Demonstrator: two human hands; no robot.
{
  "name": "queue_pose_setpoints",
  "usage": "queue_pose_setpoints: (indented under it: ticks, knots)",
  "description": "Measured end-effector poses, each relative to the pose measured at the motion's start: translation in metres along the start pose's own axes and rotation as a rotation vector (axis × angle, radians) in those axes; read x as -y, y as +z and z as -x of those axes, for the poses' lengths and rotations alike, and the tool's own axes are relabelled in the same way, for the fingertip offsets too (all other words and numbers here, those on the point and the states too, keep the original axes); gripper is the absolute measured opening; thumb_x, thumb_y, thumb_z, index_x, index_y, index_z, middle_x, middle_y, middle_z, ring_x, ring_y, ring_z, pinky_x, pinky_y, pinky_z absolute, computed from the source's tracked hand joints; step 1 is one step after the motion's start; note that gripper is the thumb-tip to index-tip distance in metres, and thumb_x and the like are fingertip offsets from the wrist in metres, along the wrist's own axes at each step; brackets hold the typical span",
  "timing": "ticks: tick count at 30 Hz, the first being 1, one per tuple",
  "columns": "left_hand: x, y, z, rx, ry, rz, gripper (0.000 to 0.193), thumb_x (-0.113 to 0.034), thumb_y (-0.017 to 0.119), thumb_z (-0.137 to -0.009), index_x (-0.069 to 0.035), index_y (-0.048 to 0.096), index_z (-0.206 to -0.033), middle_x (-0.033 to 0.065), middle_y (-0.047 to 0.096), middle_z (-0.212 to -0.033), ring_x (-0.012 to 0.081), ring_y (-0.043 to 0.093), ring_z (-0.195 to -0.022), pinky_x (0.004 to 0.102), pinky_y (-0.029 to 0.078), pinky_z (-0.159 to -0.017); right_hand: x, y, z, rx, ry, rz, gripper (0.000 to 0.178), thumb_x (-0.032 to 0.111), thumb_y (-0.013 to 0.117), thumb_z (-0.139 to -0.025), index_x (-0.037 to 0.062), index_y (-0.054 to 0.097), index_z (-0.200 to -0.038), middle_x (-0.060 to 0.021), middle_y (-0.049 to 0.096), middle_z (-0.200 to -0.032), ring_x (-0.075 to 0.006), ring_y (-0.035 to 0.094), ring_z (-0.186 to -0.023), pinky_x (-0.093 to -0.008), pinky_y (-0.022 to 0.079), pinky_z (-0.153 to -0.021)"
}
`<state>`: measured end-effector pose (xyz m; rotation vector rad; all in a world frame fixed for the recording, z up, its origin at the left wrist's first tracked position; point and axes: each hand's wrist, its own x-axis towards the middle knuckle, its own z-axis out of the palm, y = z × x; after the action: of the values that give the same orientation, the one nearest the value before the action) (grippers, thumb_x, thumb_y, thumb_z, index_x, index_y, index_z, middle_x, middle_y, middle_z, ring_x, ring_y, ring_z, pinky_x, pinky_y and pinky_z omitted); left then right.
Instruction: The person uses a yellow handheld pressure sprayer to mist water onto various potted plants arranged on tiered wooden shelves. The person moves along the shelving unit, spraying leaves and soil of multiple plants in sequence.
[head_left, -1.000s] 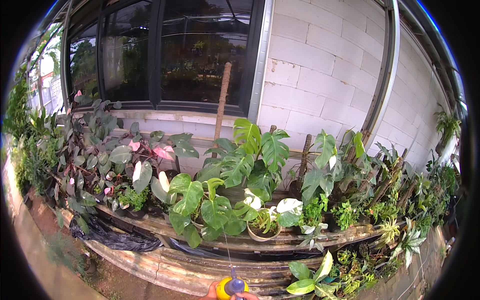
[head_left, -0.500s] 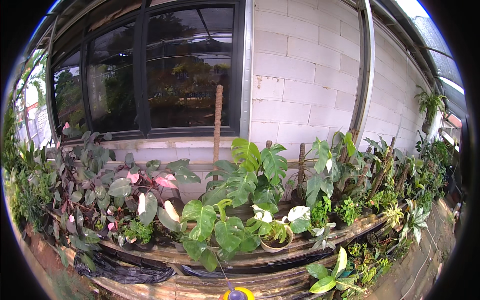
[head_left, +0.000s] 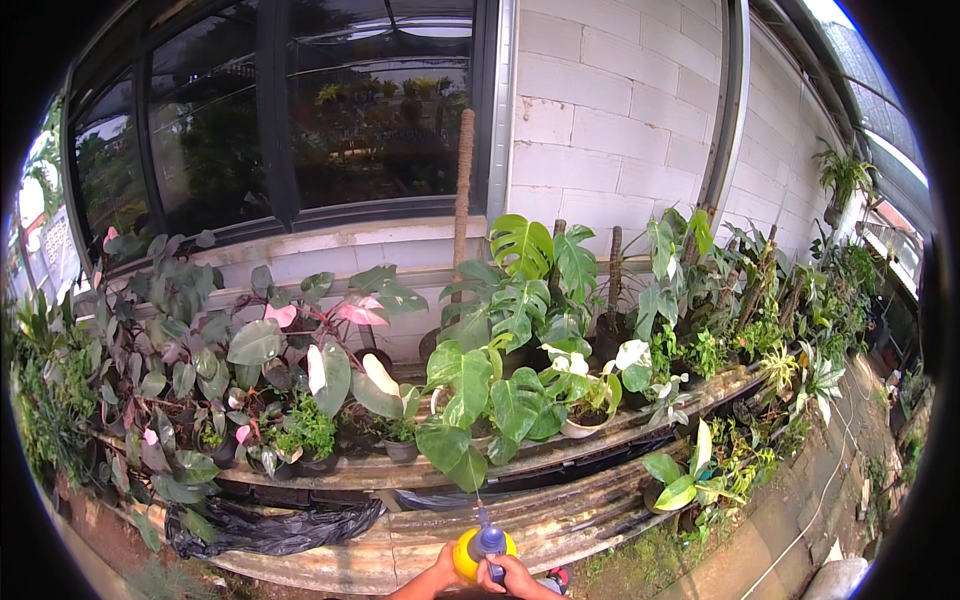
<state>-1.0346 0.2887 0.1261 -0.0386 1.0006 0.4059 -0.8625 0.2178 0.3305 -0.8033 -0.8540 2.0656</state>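
A yellow spray bottle (head_left: 464, 556) with a purple-blue spray head (head_left: 488, 541) is held at the bottom middle, its nozzle pointing away from me. My left hand (head_left: 440, 574) is wrapped against the bottle's left side. On the right, my right hand (head_left: 511, 576) closes round the handle of the spray head. Just beyond the nozzle hang the low leaves of a green-and-cream variegated plant (head_left: 462, 385). To its right stands a pale pot (head_left: 585, 428) with a white-and-green leafed plant. I cannot tell whether spray is coming out.
Potted plants line a weathered corrugated ledge (head_left: 340, 470) along a white block wall (head_left: 600, 110) with a dark window (head_left: 380, 110). Pink-leaved plants (head_left: 360, 312) crowd the left. Black plastic sheeting (head_left: 270, 528) hangs below the ledge. A thin hose (head_left: 815, 510) runs over the paving at right.
The view has tipped downward, so the plants sit farther right. Both hands and more of the spray bottle now show, where only the bottle's top showed at the lower edge.
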Motion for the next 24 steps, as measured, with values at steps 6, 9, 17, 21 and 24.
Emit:
queue_pose_setpoints:
  ticks: [6, 9, 17, 21, 24]
  knots:
    - [-0.017, 0.015, 0.031, 0.206, -0.098, 0.011, 0.082, -0.069, 0.023, -0.094, -0.01, 0.055, -0.14, 0.0219, 0.048, -0.149, 0.0509, 0.042, -0.135, 0.0718, 0.031, -0.109, -0.007, 0.024, -0.009, -0.166, -0.004, 0.034, 0.058, 0.043, 0.035, -0.105, -0.0016, 0.064, -0.082, -0.0058, 0.047, -0.049, -0.0146, 0.04, -0.042, -0.0286, 0.037, -0.05]
    - [-0.015, 0.02, 0.05, 0.229, -0.025, -0.066, 0.081, -0.068, 0.023, -0.094, -0.008, 0.056, -0.139, 0.0239, 0.051, -0.145, 0.052, 0.044, -0.133, 0.0718, 0.032, -0.107, -0.006, 0.036, -0.006, -0.206, 0.001, 0.058, 0.057, 0.042, 0.035, -0.105, -0.0018, 0.064, -0.082, -0.0064, 0.048, -0.05, -0.0145, 0.04, -0.042, -0.0285, 0.037, -0.05]
    - [-0.003, 0.008, 0.036, 0.376, -0.014, 0.011, 0.075, -0.064, 0.029, -0.095, -0.007, 0.06, -0.134, 0.0219, 0.058, -0.138, 0.05, 0.051, -0.126, 0.0701, 0.036, -0.106, -0.016, 0.043, -0.002, -0.204, -0.007, 0.052, 0.058, 0.04, 0.034, -0.107, -0.0025, 0.063, -0.079, -0.006, 0.049, -0.051, -0.0124, 0.042, -0.04, -0.026, 0.033, -0.043]
    - [0.004, -0.022, 0.004, 0.538, 0.101, -0.05, 0.073, -0.062, 0.031, -0.095, -0.009, 0.059, -0.137, 0.0209, 0.057, -0.141, 0.0482, 0.05, -0.13, 0.0681, 0.036, -0.108, -0.019, 0.044, -0.002, -0.166, 0.007, 0.051, 0.057, 0.039, 0.035, -0.106, -0.0024, 0.063, -0.079, -0.0057, 0.048, -0.05, -0.0124, 0.042, -0.04, -0.026, 0.033, -0.043]
    - [0.007, -0.048, -0.012, 0.564, 0.186, -0.083, 0.074, -0.061, 0.032, -0.094, -0.009, 0.057, -0.14, 0.0204, 0.055, -0.143, 0.0479, 0.05, -0.131, 0.0685, 0.035, -0.109, -0.017, 0.049, -0.006, -0.133, 0.021, 0.09, 0.057, 0.039, 0.035, -0.106, -0.0023, 0.063, -0.079, -0.0058, 0.048, -0.05, -0.0123, 0.042, -0.04, -0.026, 0.033, -0.043]
